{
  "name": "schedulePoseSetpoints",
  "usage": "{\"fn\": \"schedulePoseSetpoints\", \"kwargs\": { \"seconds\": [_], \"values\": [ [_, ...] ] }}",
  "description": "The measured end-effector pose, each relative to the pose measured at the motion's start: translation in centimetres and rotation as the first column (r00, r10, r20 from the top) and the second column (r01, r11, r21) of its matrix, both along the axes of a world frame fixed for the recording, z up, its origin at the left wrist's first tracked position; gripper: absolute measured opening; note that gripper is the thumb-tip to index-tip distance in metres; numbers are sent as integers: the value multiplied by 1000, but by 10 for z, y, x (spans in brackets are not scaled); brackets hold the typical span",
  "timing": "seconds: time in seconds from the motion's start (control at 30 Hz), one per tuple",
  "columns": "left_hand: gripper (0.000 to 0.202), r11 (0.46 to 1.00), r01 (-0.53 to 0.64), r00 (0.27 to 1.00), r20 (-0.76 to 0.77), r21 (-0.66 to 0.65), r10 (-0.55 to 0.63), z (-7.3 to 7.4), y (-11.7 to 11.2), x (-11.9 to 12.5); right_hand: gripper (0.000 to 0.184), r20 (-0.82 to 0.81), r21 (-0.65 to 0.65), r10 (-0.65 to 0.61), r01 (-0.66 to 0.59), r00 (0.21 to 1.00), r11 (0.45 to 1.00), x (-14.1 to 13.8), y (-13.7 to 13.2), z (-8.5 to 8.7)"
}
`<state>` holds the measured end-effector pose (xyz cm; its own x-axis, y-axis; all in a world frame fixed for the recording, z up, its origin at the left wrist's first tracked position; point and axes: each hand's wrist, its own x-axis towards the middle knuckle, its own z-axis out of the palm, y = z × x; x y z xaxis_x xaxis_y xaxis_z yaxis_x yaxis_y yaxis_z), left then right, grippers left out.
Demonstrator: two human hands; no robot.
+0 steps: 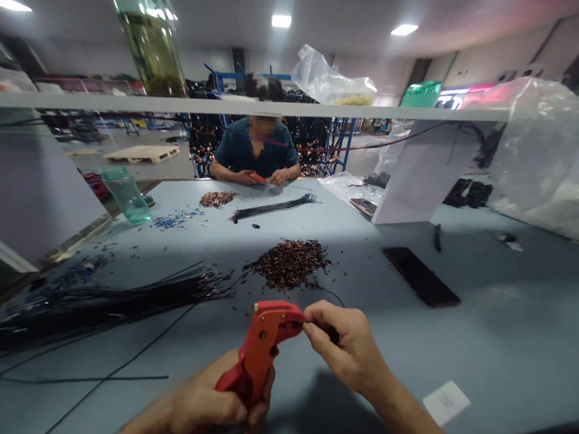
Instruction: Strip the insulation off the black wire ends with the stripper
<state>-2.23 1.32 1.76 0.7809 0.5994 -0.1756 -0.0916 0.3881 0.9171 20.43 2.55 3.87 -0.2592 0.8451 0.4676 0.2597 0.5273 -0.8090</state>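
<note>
My left hand (pixel 235 393) is wrapped round the handles of a red and orange wire stripper (pixel 263 335), which stands upright above the table with its jaws facing right. At those jaws, my right hand (pixel 345 338) pinches a thin black wire (pixel 332 292), mostly hidden by the fingers; part of it curves out behind the hand. Just beyond the tool lies a heap of small black and copper-coloured pieces (pixel 288 264). A thick bundle of black wires (pixel 126 308) stretches across the left side, its stripped ends pointing at the heap.
A phone (pixel 421 275) and a white card (pixel 446 402) lie to the right. Opposite, a person (pixel 257 147) works near a second wire bundle (pixel 273 208) and a copper-coloured pile (pixel 217 198). A green cup (pixel 127 196) stands left. A shelf (pixel 202 106) crosses overhead, bearing a bottle (pixel 148 39).
</note>
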Motion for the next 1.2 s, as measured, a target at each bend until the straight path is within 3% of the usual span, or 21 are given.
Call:
{"fn": "schedulePoseSetpoints", "kwargs": {
  "seconds": [0.27,0.43,0.8,0.97,1.2],
  "values": [
    [26,997,-46,999,-20,-68,44,-7,-4,1,16,25,2,-18,18,1000,1000,0,3,-3],
    [32,998,-55,995,-81,-38,52,-11,-4,1,17,31,-26,-26,27,999,999,0,3,-4],
    [47,995,-89,996,15,-40,89,-13,-12,12,18,9,7,-57,57,998,998,-4,-4,-1],
    [44,980,-163,985,36,-114,168,-17,-13,13,18,11,-10,-99,99,995,995,-5,-3,-6],
    [35,981,-152,981,106,-123,165,-10,-7,5,18,16,-41,-136,136,991,990,-5,3,-11]
  ]
}}
